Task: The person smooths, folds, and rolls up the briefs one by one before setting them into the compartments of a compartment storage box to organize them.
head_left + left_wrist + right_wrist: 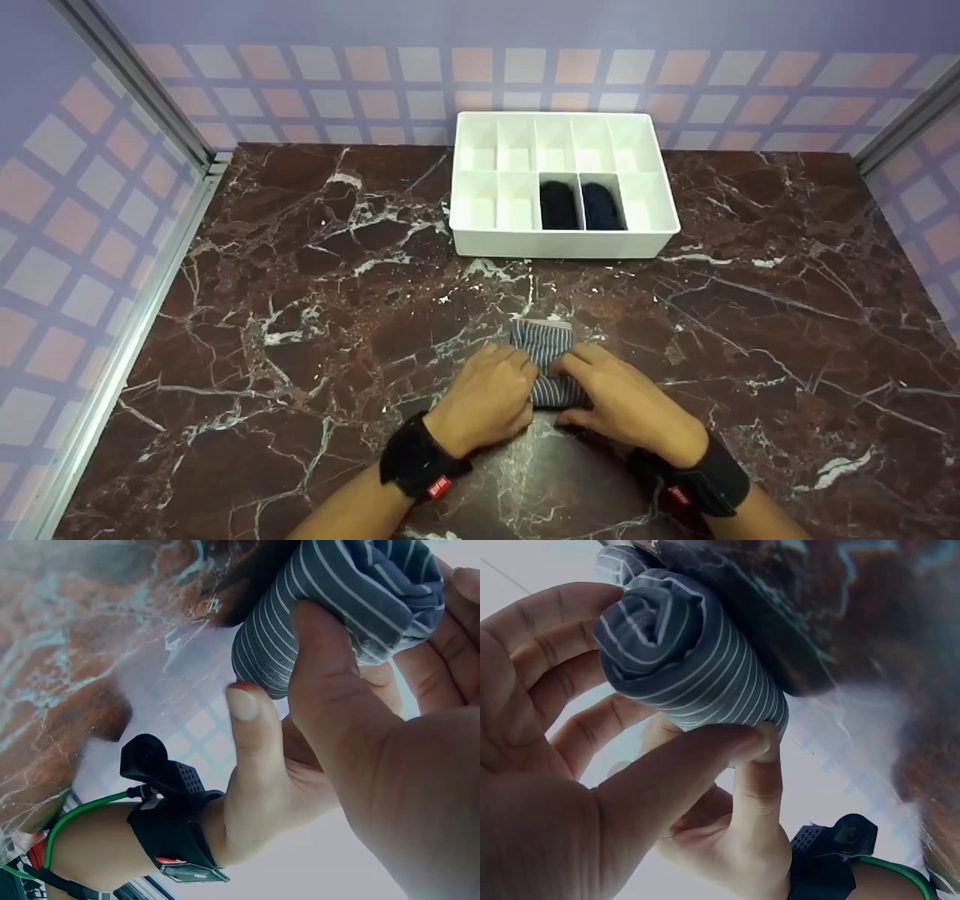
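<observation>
A grey cloth with thin white stripes (pixel 541 341) lies on the table in front of me, its near part rolled up and its far part flat. My left hand (pixel 484 394) grips the left end of the roll, with the thumb along the near side. At the other end my right hand (pixel 622 390) holds it, thumb on the near side and fingers over the top. In the right wrist view the end of the striped roll (pixel 720 682) shows a spiral of layers. Both thumbs lie against the roll (pixel 277 645) in the left wrist view.
A white divided box (pixel 562 244) stands behind the cloth, near the back wall. Two of its front compartments hold dark cloth bundles, a black one (pixel 558 206) and a navy one (pixel 600 206). Checkered walls (pixel 420 64) border the dark marbled table (pixel 300 420).
</observation>
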Available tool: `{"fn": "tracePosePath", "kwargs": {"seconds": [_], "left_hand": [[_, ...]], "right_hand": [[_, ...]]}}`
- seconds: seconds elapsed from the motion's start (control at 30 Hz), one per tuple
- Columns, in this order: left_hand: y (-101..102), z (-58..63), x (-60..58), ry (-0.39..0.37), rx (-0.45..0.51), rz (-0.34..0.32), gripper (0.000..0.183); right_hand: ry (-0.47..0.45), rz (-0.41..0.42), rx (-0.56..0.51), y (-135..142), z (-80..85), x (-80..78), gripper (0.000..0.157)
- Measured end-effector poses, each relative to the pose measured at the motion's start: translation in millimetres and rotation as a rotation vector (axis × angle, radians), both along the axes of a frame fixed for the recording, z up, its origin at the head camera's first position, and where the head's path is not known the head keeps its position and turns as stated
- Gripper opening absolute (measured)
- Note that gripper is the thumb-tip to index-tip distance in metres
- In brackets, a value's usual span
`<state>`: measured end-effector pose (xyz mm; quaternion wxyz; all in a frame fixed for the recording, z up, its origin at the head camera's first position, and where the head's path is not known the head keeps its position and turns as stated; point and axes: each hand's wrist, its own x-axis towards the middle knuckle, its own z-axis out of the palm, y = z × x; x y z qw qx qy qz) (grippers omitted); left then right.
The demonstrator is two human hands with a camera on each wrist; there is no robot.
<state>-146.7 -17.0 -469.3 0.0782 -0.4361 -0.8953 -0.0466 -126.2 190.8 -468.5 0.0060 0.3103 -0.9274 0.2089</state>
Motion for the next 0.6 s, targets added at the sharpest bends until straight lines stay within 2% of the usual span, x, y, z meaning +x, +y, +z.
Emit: {"fn": "tracePosePath", "kwargs": {"seconds": [0.23,0.4,0.6], "left_hand": [[-0.2,1.1,0.9,-0.036,-0.006,0.001,0.022],[-0.4,2.9,2.0,-0.059,-0.035,0.001,0.022],[-0.3,3.0,3.1,-0.097,-0.018,0.008,0.024]], "right_hand": [[-0.01,-0.003,0.02,-1.1,-0.9,0.2,0.057],[-0.01,-0.003,0.019,-1.7,-1.7,-0.2,0.052],[-0.019,0.012,0.02,-0.9,-1.4,0.0,0.044]]}}
